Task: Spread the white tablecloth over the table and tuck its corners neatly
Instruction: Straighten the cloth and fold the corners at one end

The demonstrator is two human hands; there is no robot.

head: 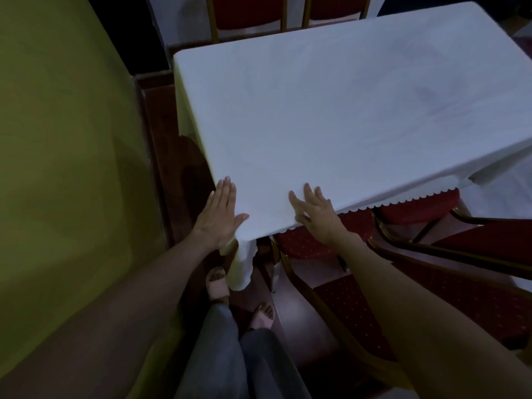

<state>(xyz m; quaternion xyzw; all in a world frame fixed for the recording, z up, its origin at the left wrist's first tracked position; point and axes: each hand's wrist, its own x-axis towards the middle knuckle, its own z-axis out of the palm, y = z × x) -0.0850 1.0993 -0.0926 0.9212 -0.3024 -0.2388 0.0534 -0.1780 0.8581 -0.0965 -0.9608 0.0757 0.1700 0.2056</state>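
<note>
The fingers (226,187) of the left hand (220,214) lie straight and close together, flat against the near left corner of the white tablecloth (331,110), with the thumb spread across the cloth's front drop. The right hand (315,211) rests flat a little further along the same edge, its fingers straight and fanned apart, holding nothing. The tablecloth covers the whole counter top, smooth with faint creases and a faint pinkish stain toward the far right. Its front hem is scalloped and hangs just over the edge. At the near left corner, a bunched fold of cloth (241,266) hangs below the left hand toward the floor. Red upholstered chairs (311,243) with gold frames stand tucked under the front edge. A yellow-green wall (63,139) stands at left.
</note>
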